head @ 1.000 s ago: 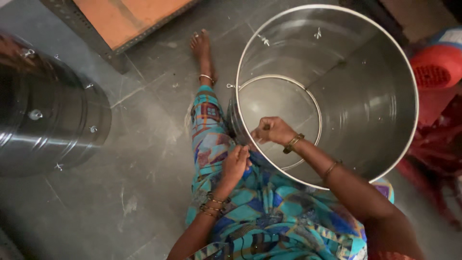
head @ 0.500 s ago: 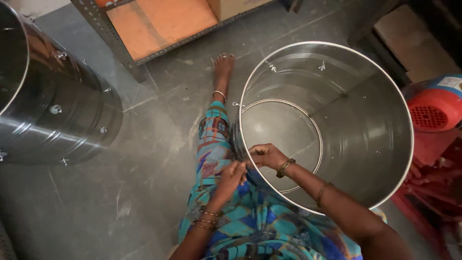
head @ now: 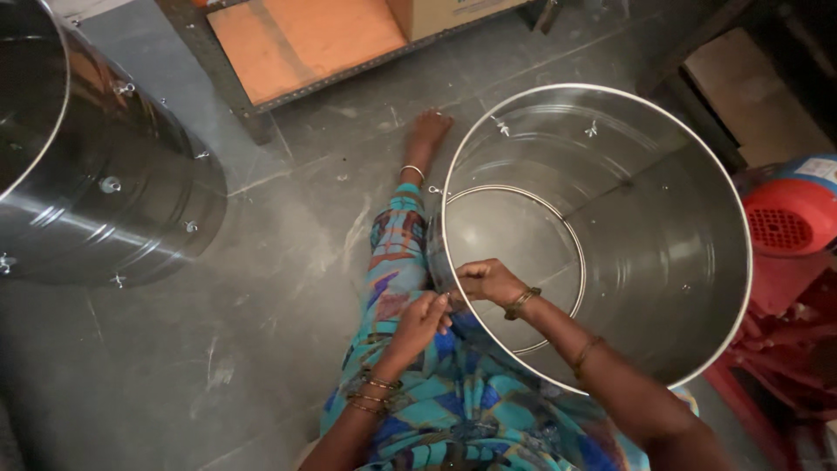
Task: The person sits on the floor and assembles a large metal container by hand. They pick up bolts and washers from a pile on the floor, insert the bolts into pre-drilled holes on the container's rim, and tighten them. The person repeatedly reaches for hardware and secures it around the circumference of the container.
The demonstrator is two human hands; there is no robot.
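— Hands first: where is each hand?
— Her right hand (head: 486, 281) is curled over the near left rim of the big steel drum (head: 663, 262), fingers folded inside the edge, pinching something too small to make out. Her left hand (head: 421, 318) sits just outside that same rim, fingers bent and close together, touching the drum wall; whether it holds anything I cannot tell.
— And the drum itself?
— It lies tilted on the grey floor (head: 261, 331), mouth open toward us, right of her outstretched leg (head: 397, 253), with a ring (head: 571, 253) inside near the bottom.
— Anything else about?
— A second steel drum (head: 96, 192) lies on its side at the far left, well apart. An orange shelf board (head: 305, 35) stands at the far side, a red fan-like thing (head: 789, 222) to the right. Small screws (head: 500, 126) poke through the near drum's far wall.
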